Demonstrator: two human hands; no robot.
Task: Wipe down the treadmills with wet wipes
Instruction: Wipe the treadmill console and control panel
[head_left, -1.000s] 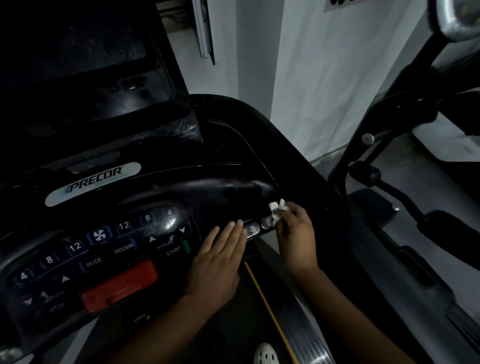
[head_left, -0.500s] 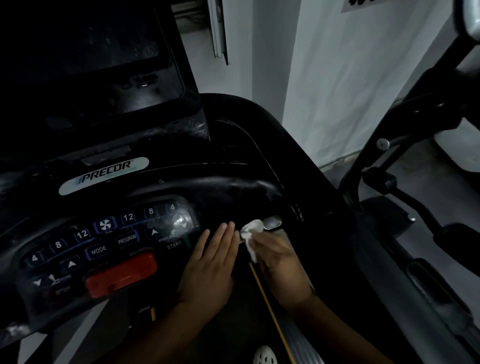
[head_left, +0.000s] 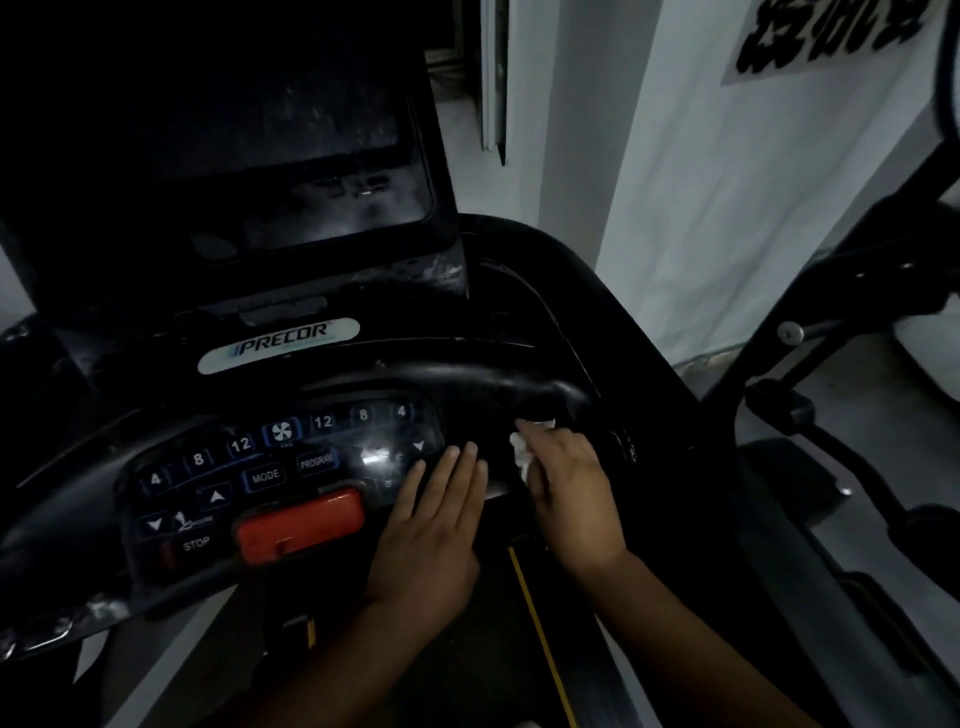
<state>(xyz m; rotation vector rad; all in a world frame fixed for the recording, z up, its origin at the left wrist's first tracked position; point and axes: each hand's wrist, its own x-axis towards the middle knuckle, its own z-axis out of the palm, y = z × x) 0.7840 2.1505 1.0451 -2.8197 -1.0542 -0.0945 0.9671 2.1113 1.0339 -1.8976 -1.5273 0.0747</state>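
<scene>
A black treadmill console (head_left: 291, 457) fills the left and middle, with lit keys, a red stop button (head_left: 301, 525) and a dark screen (head_left: 270, 119) above. My right hand (head_left: 571, 488) holds a crumpled white wet wipe (head_left: 524, 452) pressed against the console's right end, just under the black curved handlebar (head_left: 493, 384). My left hand (head_left: 436, 525) lies flat with fingers together on the console's lower right keys, close beside the right hand.
The treadmill belt (head_left: 530, 649) with a yellow line runs below my hands. A black side rail (head_left: 649, 364) curves down on the right. Another black machine frame (head_left: 810, 374) stands at the far right before a white wall (head_left: 727, 182).
My right hand with the wipe swept left from the console's far right end, then moved slightly up toward the handlebar. The left hand stayed flat on the keys.
</scene>
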